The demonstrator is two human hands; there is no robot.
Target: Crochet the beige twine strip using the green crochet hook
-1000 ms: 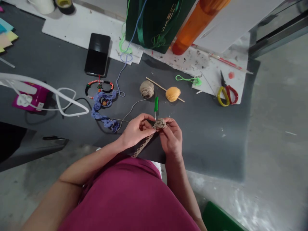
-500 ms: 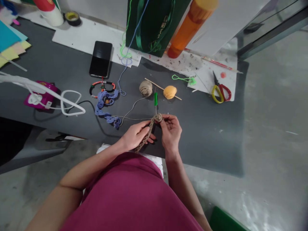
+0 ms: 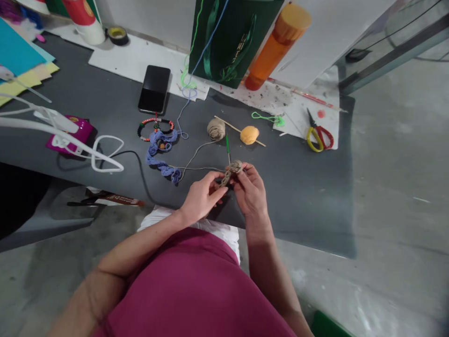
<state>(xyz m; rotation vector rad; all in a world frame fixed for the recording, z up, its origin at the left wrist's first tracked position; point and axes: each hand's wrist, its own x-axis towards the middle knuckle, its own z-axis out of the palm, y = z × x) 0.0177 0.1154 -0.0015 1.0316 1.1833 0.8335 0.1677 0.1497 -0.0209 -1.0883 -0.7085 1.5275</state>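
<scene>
A strip of brown crochet [image 3: 226, 178] is stretched between my two hands near the table's front edge. My left hand [image 3: 202, 195] pinches its lower part, with the fingers partly hidden behind the strip. At the curled upper end, my right hand [image 3: 250, 189] grips the piece between thumb and fingers. A green-handled crochet hook [image 3: 228, 145] points away from the work, its shaft meeting the curled end. Yarn runs left from the piece and loops back to a brown yarn ball [image 3: 216, 129] just beyond the hook.
Left of my hands lie blue crochet [image 3: 157, 164], a beaded bracelet [image 3: 141, 129] and a phone [image 3: 155, 89]. To the right are a yellow ball on a stick [image 3: 249, 135] and scissors [image 3: 318, 135]. A green bag [image 3: 224, 51] and an orange bottle [image 3: 270, 51] stand behind.
My left hand has shifted up along the strip, closer to the curled end, and less of the strip shows below it. The head view has shifted slightly.
</scene>
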